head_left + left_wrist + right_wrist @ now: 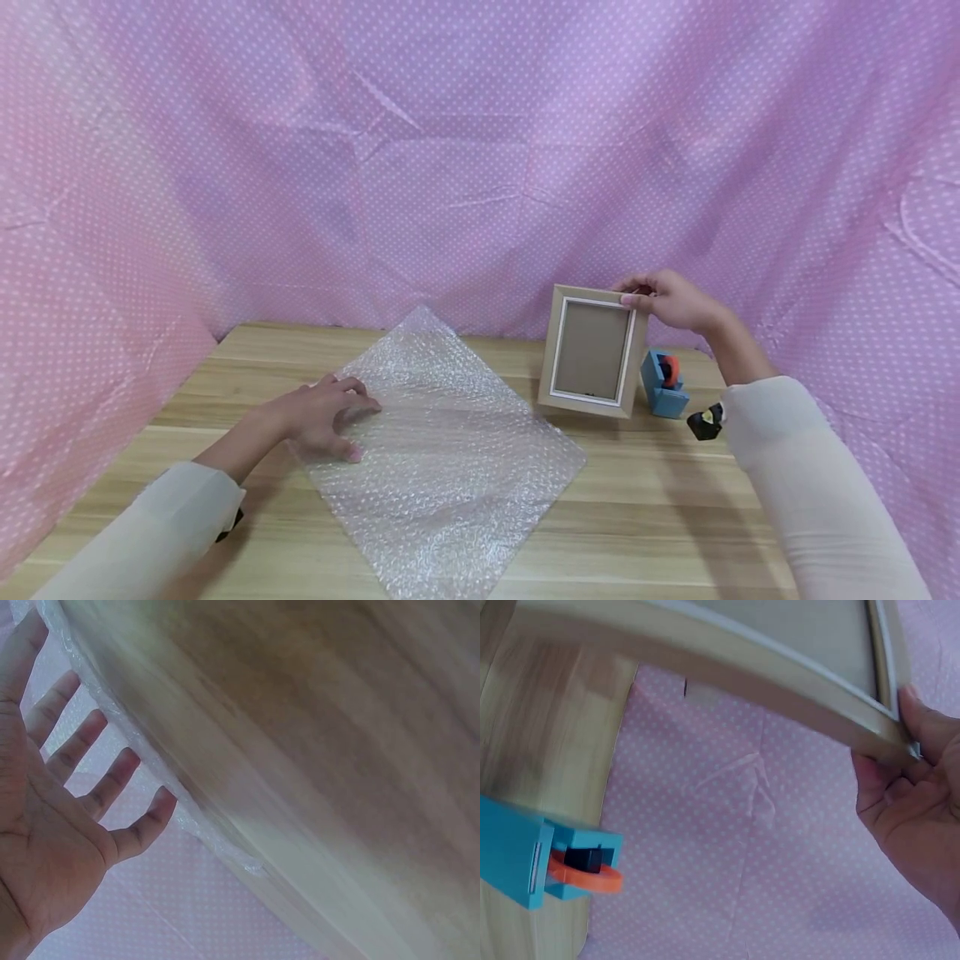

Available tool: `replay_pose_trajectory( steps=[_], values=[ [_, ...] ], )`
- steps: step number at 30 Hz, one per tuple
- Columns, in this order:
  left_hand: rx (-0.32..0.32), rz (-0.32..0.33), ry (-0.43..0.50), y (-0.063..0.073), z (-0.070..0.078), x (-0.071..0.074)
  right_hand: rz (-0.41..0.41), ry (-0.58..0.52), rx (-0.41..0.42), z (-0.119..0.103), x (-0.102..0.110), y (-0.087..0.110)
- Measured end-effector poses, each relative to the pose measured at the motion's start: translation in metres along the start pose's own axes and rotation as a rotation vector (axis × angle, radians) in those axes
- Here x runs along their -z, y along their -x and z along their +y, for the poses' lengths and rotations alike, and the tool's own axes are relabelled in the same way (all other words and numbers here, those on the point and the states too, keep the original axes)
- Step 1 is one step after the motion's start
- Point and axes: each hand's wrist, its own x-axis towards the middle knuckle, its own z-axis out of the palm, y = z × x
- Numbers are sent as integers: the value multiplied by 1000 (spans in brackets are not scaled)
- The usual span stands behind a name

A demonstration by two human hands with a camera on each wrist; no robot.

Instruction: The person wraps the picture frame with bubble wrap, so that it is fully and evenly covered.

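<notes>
A wooden picture frame [547,358] with a white inner border stands nearly upright at the right of the table. My right hand [675,302] grips its top right corner, thumb on the front; the right wrist view shows that hand [922,802] pinching the corner. A sheet of clear bubble wrap [450,450] lies flat, turned like a diamond, in the middle of the table. Over its left corner is my left hand [318,421], fingers spread and slightly bent, holding nothing. In the left wrist view the fingertips of the left hand [60,817] are near the wrap's edge [142,746].
A blue tape dispenser [667,402] with an orange roll [672,371] stands just right of the picture frame. Pink dotted cloth [450,167] hangs behind and beside the wooden table [637,517].
</notes>
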Motion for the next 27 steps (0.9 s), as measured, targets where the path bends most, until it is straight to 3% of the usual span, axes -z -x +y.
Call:
replay_pose_trajectory(
  steps=[7, 12, 23, 27],
  values=[
    [4, 2, 1, 0, 0, -2, 60, -131, -72, -16, -9, -1],
    [15, -7, 8, 1, -2, -3, 57, -210, -70, -30, -26, -9],
    [3, 1, 27, 0, 0, -8, 23, -481, -69, -58, -79, -32],
    [5, 18, 12, 0, 0, -9, -13, -532, -68, -66, -103, -44]
  ],
)
